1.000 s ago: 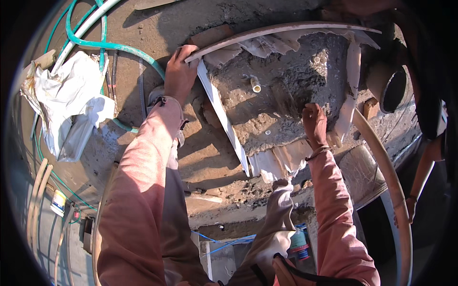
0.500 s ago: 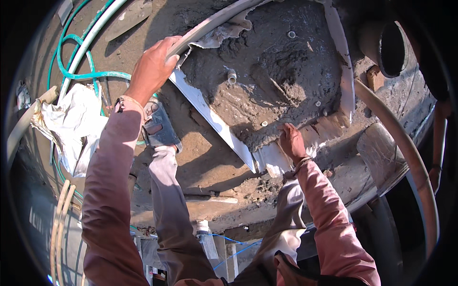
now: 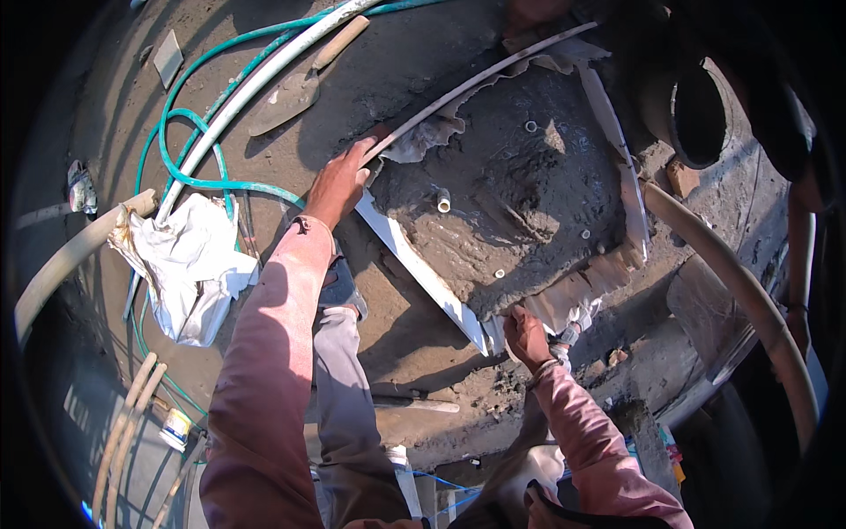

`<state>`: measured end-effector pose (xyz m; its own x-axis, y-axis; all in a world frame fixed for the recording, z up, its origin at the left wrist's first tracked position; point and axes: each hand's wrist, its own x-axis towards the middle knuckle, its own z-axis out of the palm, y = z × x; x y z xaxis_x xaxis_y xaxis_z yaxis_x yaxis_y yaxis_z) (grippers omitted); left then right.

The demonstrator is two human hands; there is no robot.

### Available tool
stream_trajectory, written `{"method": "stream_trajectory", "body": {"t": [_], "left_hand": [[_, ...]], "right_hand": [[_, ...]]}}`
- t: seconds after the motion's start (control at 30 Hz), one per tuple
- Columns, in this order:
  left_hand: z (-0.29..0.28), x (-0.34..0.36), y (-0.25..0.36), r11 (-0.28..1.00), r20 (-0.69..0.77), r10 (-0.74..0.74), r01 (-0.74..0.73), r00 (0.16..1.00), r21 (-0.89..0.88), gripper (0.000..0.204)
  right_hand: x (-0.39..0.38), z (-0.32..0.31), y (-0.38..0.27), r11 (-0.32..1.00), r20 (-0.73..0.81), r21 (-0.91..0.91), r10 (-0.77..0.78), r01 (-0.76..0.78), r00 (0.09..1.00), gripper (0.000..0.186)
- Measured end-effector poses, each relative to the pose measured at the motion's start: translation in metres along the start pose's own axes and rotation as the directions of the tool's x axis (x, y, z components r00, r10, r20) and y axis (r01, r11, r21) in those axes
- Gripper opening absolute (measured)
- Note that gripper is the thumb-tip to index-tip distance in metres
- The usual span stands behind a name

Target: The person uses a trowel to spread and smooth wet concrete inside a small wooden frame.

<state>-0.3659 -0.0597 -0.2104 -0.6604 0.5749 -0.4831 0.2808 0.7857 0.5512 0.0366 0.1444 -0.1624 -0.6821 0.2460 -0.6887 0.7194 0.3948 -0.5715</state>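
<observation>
A shallow four-sided frame holds wet grey mortar (image 3: 546,185) with short white pipe stubs (image 3: 443,203) standing out of it. My left hand (image 3: 339,183) is closed around the frame's left corner, where the long far strip (image 3: 480,86) meets the white side board (image 3: 414,264). At the near edge, my right hand (image 3: 526,339) is closed with its fingertips on the wrinkled pale lining (image 3: 573,295), beside the white board's near end. The lining is torn and folded along the far strip too. Part of what the right fingers grip is hidden.
A trowel (image 3: 286,101) lies beyond my left hand. Green hose (image 3: 176,145), a white pipe (image 3: 242,99) and a crumpled white sack (image 3: 189,273) lie at left. A thick curved pipe (image 3: 740,278) runs along the right, near a brick piece (image 3: 682,178). Another person's dark-clad legs show far right.
The far strip has tilted with my left hand still on its corner. My right hand has shifted from the mortar's edge nearer to me, onto the lining's edge. The view has shifted.
</observation>
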Motion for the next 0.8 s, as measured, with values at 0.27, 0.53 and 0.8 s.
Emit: {"method": "stream_trajectory", "body": {"t": [0.27,0.53,0.8], "left_hand": [[0.025,-0.015,-0.029,0.998,-0.083,0.061,-0.061,0.995,0.004,0.05],[0.013,-0.009,-0.014,0.991,-0.06,0.126,-0.124,0.99,0.039,0.051],[0.042,-0.017,-0.032,0.989,-0.223,0.149,-0.148,0.963,0.024,0.035]], "right_hand": [[0.141,-0.047,-0.222,0.827,-0.128,-0.044,-0.561,0.561,0.818,0.028],[0.434,0.011,-0.299,0.447,0.109,-0.708,-0.696,0.547,0.71,0.041],[0.461,0.058,-0.34,0.237,0.112,-0.843,-0.801,0.483,0.588,0.027]]}}
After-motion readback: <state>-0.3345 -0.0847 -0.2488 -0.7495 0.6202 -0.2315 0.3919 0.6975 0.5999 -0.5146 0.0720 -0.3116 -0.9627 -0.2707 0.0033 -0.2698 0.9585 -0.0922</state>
